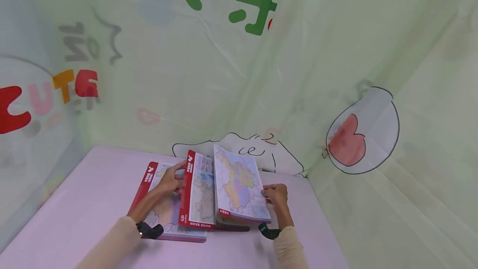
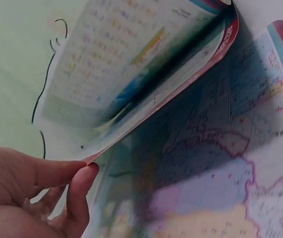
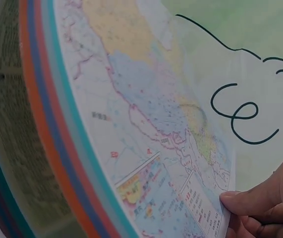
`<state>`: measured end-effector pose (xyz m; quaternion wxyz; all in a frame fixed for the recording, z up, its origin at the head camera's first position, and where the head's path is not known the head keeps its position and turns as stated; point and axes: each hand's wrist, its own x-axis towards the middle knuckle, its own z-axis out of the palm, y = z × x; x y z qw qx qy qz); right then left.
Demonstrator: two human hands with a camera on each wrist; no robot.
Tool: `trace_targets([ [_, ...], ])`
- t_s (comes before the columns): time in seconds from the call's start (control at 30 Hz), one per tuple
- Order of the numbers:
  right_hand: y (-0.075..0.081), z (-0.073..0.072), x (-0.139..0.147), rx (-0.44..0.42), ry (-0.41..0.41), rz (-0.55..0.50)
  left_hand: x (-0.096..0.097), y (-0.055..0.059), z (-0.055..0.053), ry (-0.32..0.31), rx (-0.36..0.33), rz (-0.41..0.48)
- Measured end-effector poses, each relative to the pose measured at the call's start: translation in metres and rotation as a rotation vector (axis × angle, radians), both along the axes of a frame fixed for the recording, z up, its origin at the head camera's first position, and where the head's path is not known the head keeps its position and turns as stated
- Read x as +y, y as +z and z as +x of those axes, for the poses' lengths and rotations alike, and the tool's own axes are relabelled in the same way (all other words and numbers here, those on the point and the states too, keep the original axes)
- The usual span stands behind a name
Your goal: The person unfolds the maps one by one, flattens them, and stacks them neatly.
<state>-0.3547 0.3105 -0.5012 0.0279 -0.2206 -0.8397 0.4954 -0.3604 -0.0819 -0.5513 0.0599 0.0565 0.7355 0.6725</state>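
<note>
A booklet of maps is held open and tilted over the table. My left hand (image 1: pixel 171 182) pinches the edge of its red-bordered cover (image 1: pixel 201 194) between thumb and finger, as the left wrist view shows. My right hand (image 1: pixel 277 194) pinches the far edge of a colourful map page (image 1: pixel 239 184) in the booklet, lifted on the right. The right wrist view shows the thumb on this page, with colour-banded page edges (image 3: pixel 47 99) fanned beside it. Beneath the left hand, a second red-bordered map (image 1: pixel 171 215) lies flat on the table, partly covered by the booklet.
The pale pink table (image 1: pixel 82 215) meets a light green curtain (image 1: pixel 209 74) at the back and right, printed with letters and drawings. Black bands (image 1: pixel 150 231) circle both wrists.
</note>
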Motion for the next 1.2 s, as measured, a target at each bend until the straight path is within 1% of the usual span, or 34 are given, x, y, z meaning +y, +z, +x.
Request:
trace_targets([
  [0.17, 0.004, -0.003, 0.006, -0.026, -0.043, 0.035, -0.015, -0.007, -0.003, 0.026, 0.005, -0.032],
  [0.33, 0.009, -0.004, 0.015, -0.009, -0.039, 0.059, -0.030, -0.012, -0.004, 0.055, 0.004, -0.075],
  [0.47, 0.014, -0.001, 0.023, 0.009, -0.036, 0.075, -0.041, -0.011, -0.004, 0.075, 0.009, -0.102],
  [0.6, 0.018, 0.001, 0.033, 0.004, -0.050, 0.092, -0.049, -0.008, -0.003, 0.102, 0.017, -0.138],
  [0.77, 0.018, 0.002, 0.047, 0.025, -0.066, 0.168, -0.061, -0.006, 0.001, 0.119, 0.016, -0.171],
  [0.97, 0.008, -0.003, 0.072, 0.058, -0.090, 0.333, -0.074, -0.011, 0.003, 0.132, 0.032, -0.168],
  [1.1, -0.005, -0.011, 0.095, 0.101, -0.137, 0.413, -0.078, -0.008, 0.005, 0.138, 0.017, -0.197],
  [1.13, -0.009, -0.014, 0.103, 0.109, -0.151, 0.423, -0.078, -0.007, 0.006, 0.138, 0.017, -0.208],
  [1.17, -0.019, -0.020, 0.116, 0.138, -0.162, 0.440, -0.078, -0.007, 0.007, 0.143, 0.014, -0.220],
  [1.2, -0.022, -0.023, 0.123, 0.143, -0.176, 0.451, -0.078, -0.006, 0.008, 0.147, 0.014, -0.233],
])
